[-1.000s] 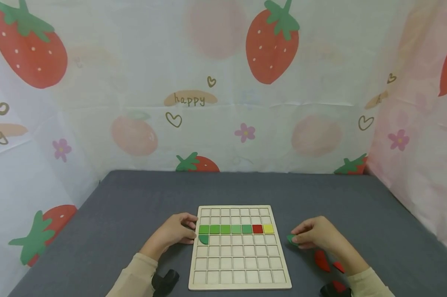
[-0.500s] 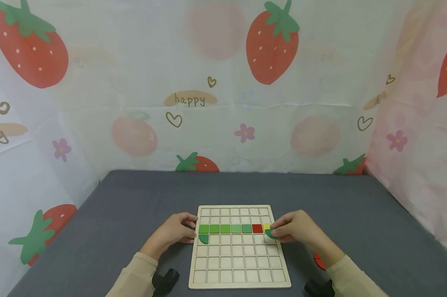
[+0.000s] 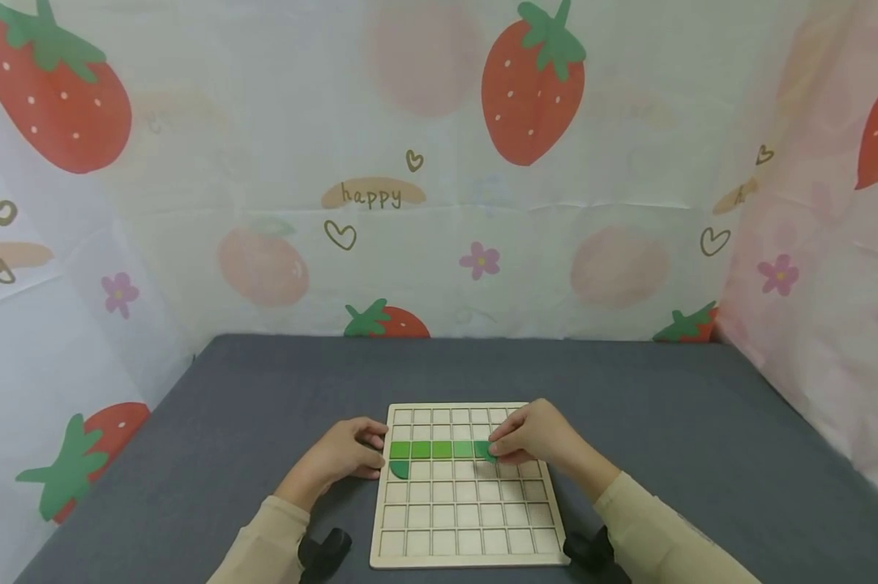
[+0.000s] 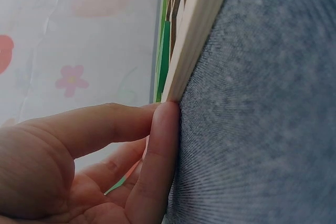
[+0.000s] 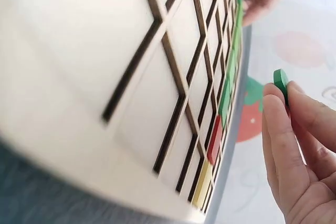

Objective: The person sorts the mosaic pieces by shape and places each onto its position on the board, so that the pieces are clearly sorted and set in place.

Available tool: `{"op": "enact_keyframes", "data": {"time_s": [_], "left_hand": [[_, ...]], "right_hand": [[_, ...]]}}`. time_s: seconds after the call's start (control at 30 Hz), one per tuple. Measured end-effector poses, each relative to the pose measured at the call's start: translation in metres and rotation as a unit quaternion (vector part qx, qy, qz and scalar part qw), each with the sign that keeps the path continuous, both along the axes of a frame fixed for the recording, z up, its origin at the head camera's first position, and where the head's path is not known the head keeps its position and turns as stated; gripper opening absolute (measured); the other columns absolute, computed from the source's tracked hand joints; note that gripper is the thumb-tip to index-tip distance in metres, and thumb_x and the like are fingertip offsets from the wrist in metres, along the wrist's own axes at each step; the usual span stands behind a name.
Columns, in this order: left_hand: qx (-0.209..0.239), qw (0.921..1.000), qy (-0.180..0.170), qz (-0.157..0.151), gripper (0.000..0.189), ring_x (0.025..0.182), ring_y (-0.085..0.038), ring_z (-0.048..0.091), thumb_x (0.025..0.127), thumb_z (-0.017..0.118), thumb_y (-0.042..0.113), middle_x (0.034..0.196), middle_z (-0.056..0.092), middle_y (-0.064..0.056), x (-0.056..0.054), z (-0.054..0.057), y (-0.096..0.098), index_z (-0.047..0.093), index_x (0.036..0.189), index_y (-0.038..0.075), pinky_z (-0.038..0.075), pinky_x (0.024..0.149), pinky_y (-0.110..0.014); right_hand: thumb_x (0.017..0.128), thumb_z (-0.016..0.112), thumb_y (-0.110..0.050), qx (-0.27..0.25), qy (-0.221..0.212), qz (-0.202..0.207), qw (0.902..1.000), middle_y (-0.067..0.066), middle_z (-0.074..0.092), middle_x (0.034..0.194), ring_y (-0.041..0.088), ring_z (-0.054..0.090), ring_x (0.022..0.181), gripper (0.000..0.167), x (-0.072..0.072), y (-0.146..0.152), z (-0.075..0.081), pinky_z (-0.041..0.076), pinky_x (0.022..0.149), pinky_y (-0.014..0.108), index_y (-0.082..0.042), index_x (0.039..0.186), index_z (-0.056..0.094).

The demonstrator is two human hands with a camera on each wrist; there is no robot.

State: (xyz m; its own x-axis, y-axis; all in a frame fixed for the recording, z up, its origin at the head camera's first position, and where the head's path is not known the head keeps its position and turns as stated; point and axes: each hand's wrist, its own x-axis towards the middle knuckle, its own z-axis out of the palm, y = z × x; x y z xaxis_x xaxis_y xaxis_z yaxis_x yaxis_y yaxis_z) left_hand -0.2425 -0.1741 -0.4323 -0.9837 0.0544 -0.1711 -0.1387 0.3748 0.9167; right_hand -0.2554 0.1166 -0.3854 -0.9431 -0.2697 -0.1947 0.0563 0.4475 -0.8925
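A wooden grid board (image 3: 468,561) lies flat on the table. My left hand (image 3: 345,448) rests its thumb and fingertips against the board's left edge. Above the grid, my right hand (image 3: 541,434) pinches a small green round-edged tile (image 5: 280,81) between thumb and fingertips. In the head view this tile overlaps the right end of a row of green square tiles (image 3: 421,450). A red square tile (image 5: 214,142) and a yellow one (image 5: 202,184) continue that row in the right wrist view; the right hand hides them in the head view. A dark green quarter-circle tile (image 3: 400,470) sits below the row's left end.
Dark grey cloth (image 3: 300,365) covers the table. A printed strawberry curtain (image 3: 439,268) stands along its back and sides. Black wrist devices are on the left wrist (image 3: 324,553) and right wrist (image 3: 590,551), close to the board's front corners.
My right hand has carried the green tile leftward from beside the board to over the grid. Its arm now covers the loose red pieces on the right. The left hand has stayed put.
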Motion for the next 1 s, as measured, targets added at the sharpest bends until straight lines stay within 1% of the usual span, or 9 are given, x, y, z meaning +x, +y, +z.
{"op": "enact_keyframes", "data": {"time_s": [0.17,0.27,0.4,0.57,0.87,1.0], "left_hand": [[0.000,1.0000,0.000,0.000,0.050,0.073,-0.019,0.063,0.079,0.069,-0.012,0.098,0.057,-0.014,0.000,0.001,0.000,0.059,0.127,-0.006,0.061,0.065,-0.033],[0.001,1.0000,0.000,-0.003,0.050,0.073,-0.019,0.062,0.079,0.069,-0.012,0.098,0.056,-0.014,-0.001,0.000,0.000,0.059,0.128,-0.006,0.061,0.065,-0.033],[0.001,1.0000,0.002,-0.008,0.049,0.073,-0.019,0.062,0.079,0.069,-0.012,0.098,0.056,-0.015,-0.001,-0.001,0.000,0.058,0.127,-0.007,0.061,0.065,-0.034],[-0.004,1.0000,0.002,-0.002,0.049,0.073,-0.019,0.062,0.079,0.070,-0.011,0.098,0.056,-0.015,-0.002,-0.001,-0.001,0.058,0.127,-0.007,0.061,0.064,-0.034],[0.004,1.0000,-0.002,-0.007,0.050,0.072,-0.019,0.060,0.080,0.070,-0.010,0.099,0.056,-0.015,-0.002,-0.001,-0.001,0.058,0.128,-0.007,0.061,0.065,-0.035],[0.004,1.0000,-0.001,-0.008,0.050,0.072,-0.019,0.060,0.080,0.070,-0.010,0.099,0.056,-0.015,-0.002,-0.001,-0.001,0.058,0.128,-0.007,0.061,0.065,-0.035]], "right_hand": [[0.079,0.080,-0.001,0.004,-0.004,-0.008,1.0000,0.010,0.074,0.084,0.018,0.073,0.067,0.010,-0.006,-0.017,-0.002,0.064,0.068,0.035,0.002,0.087,0.077],[0.078,0.080,-0.002,0.013,-0.003,-0.003,0.9999,0.009,0.075,0.081,0.018,0.073,0.066,0.008,-0.008,-0.027,-0.003,0.063,0.066,0.034,0.000,0.085,0.077],[0.078,0.080,0.000,0.014,-0.005,0.014,0.9998,0.010,0.074,0.076,0.018,0.073,0.063,0.008,-0.009,-0.038,-0.005,0.063,0.064,0.033,0.002,0.084,0.077],[0.076,0.081,0.001,0.014,-0.001,0.033,0.9993,0.010,0.074,0.076,0.016,0.071,0.060,0.007,-0.009,-0.050,-0.007,0.063,0.062,0.032,0.002,0.082,0.077],[0.076,0.081,0.002,0.006,-0.024,0.029,0.9993,0.011,0.075,0.073,0.015,0.070,0.057,0.007,-0.011,-0.062,-0.009,0.063,0.060,0.032,0.002,0.081,0.077],[0.077,0.081,0.002,0.004,-0.020,0.033,0.9993,0.012,0.075,0.073,0.013,0.070,0.056,0.006,-0.011,-0.064,-0.011,0.062,0.059,0.030,0.002,0.081,0.077]]}}
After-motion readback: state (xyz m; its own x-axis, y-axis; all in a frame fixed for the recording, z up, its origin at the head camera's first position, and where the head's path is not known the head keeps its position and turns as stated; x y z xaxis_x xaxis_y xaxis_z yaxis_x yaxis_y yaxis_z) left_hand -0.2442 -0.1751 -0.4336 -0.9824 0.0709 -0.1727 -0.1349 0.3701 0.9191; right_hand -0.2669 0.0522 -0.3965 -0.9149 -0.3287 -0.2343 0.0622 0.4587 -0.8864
